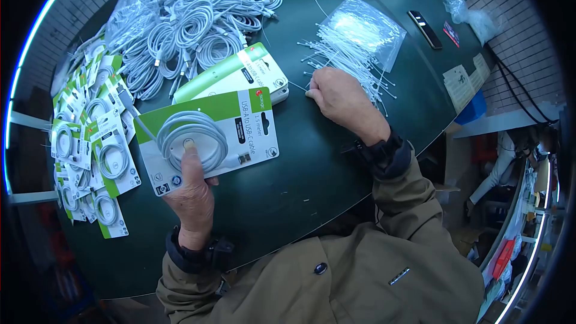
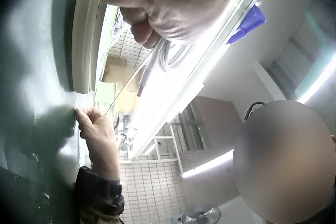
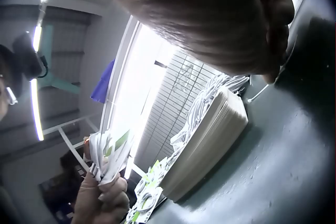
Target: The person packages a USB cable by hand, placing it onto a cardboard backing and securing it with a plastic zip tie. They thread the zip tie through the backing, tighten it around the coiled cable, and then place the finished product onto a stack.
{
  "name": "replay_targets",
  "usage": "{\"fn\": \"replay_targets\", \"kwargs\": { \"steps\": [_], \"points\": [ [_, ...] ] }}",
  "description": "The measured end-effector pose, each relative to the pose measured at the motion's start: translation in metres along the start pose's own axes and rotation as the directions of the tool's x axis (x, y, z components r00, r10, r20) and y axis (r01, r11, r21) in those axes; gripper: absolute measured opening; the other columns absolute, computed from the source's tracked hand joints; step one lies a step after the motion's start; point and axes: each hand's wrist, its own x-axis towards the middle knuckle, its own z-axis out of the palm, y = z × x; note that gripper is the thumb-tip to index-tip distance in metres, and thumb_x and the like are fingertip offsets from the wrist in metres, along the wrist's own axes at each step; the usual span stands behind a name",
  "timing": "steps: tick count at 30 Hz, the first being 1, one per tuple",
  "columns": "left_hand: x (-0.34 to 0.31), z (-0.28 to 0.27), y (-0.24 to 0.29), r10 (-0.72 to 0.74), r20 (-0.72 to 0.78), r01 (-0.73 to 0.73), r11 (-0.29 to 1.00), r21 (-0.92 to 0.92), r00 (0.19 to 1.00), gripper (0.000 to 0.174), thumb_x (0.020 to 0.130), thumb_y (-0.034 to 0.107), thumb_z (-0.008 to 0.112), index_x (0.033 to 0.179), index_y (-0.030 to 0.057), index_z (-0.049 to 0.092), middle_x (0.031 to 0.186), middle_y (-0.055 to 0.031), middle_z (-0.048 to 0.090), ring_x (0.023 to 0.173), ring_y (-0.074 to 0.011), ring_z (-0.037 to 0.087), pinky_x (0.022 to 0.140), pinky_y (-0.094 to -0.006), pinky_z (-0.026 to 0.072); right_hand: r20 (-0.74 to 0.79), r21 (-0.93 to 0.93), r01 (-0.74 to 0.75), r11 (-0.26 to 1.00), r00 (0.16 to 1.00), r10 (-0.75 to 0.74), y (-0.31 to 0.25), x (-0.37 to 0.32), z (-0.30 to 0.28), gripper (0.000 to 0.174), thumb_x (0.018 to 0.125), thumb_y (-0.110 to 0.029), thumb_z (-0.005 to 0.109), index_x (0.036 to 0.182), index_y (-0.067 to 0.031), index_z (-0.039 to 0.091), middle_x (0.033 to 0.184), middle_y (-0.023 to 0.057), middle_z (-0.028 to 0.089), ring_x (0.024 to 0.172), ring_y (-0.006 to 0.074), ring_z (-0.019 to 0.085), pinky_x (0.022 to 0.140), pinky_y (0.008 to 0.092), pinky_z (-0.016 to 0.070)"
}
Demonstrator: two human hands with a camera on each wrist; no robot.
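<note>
My left hand [image 1: 193,201] grips a printed green-and-white USB cable card [image 1: 259,135], its thumb pressing a coiled white cable [image 1: 221,138] against the front. One cable end sticks out past the card's left edge. Low over the table, my right hand [image 1: 345,99] has its fingers curled and pinches a thin white cable tie [image 3: 258,94], whose end shows beyond the fingertips in the right wrist view. Just behind that hand lies a loose pile of white cable ties [image 1: 345,48], partly over a clear plastic bag [image 1: 384,30].
A stack of blank-cable cards [image 1: 273,78] stands between the hands. Behind it is a heap of coiled cables [image 1: 198,24]. Several cards with cables [image 1: 111,159] overlap at the left. A phone [image 1: 425,29] and printed papers [image 1: 459,87] lie at the right.
</note>
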Motion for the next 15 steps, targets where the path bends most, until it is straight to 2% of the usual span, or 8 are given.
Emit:
{"fn": "replay_targets", "kwargs": {
  "steps": [4,7,9,11,13,14,15],
  "points": [
    [0.000,-0.003,-0.005,0.038,0.025,-0.037,0.999,-0.017,0.999,0.024,0.102,0.009,0.065,0.124,0.0037,0.058,0.097,-0.0061,0.069,0.060,-0.0073,0.062,0.041,-0.0202,0.0429,-0.110,-0.060,0.023,0.998,0.993,-0.029,0.003,-0.004,0.009,0.020,0.095,-0.019,0.068,0.091,-0.0002,0.065,0.091,0.0202,0.067,0.091,0.0426,0.066,0.080,0.0506,0.0514],
    [-0.002,0.000,-0.002,0.028,0.033,-0.028,1.000,-0.014,0.999,0.022,0.102,0.008,0.064,0.123,0.0031,0.058,0.095,-0.0062,0.069,0.059,-0.0072,0.060,0.041,-0.0205,0.0423,-0.175,0.047,-0.008,0.999,0.984,0.016,0.000,-0.002,0.002,0.020,0.096,-0.020,0.069,0.091,-0.0002,0.066,0.090,0.0199,0.068,0.090,0.0424,0.066,0.080,0.0498,0.0518],
    [-0.004,0.003,0.002,0.018,0.035,-0.018,1.000,-0.016,0.999,0.021,0.102,0.008,0.064,0.122,0.0028,0.059,0.094,-0.0061,0.068,0.058,-0.0071,0.060,0.041,-0.0209,0.0418,-0.135,0.088,0.018,0.996,0.991,-0.006,-0.001,-0.001,-0.004,0.023,0.093,-0.022,0.073,0.100,-0.0011,0.068,0.093,0.0204,0.071,0.091,0.0414,0.069,0.079,0.0513,0.0545],
    [-0.002,0.006,0.006,0.014,0.023,-0.014,1.000,-0.003,1.000,0.020,0.102,0.007,0.064,0.121,0.0027,0.059,0.094,-0.0060,0.068,0.058,-0.0071,0.059,0.041,-0.0213,0.0414,-0.011,0.080,-0.058,0.995,0.998,0.060,-0.006,-0.002,-0.008,0.026,0.086,-0.028,0.081,0.094,-0.0036,0.074,0.091,0.0178,0.074,0.089,0.0387,0.071,0.079,0.0475,0.0559],
    [-0.001,0.000,0.002,0.003,0.034,-0.001,0.999,-0.055,0.999,0.021,0.101,0.007,0.066,0.120,0.0010,0.060,0.094,-0.0066,0.069,0.059,-0.0087,0.061,0.042,-0.0223,0.0445,-0.024,0.133,-0.055,0.990,0.998,0.058,-0.001,0.002,-0.003,0.024,0.085,-0.026,0.081,0.091,-0.0030,0.076,0.087,0.0189,0.075,0.085,0.0384,0.072,0.077,0.0467,0.0561],
    [0.002,-0.002,0.000,0.007,0.035,-0.004,0.996,-0.084,0.999,0.021,0.101,0.007,0.068,0.119,0.0002,0.060,0.095,-0.0069,0.069,0.060,-0.0095,0.062,0.042,-0.0227,0.0461,0.027,0.153,-0.050,0.987,0.999,0.046,-0.002,0.003,-0.005,0.023,0.084,-0.023,0.080,0.092,-0.0021,0.076,0.085,0.0205,0.074,0.082,0.0395,0.071,0.076,0.0472,0.0558],
    [0.003,-0.003,0.000,0.008,0.034,-0.005,0.996,-0.093,0.999,0.021,0.101,0.007,0.068,0.119,0.0004,0.060,0.094,-0.0067,0.069,0.060,-0.0094,0.062,0.042,-0.0228,0.0459,-0.011,0.178,0.004,0.984,1.000,-0.002,0.001,0.002,0.001,0.020,0.085,-0.021,0.078,0.090,-0.0015,0.076,0.083,0.0214,0.073,0.083,0.0407,0.071,0.075,0.0475,0.0555]
  ]
}}
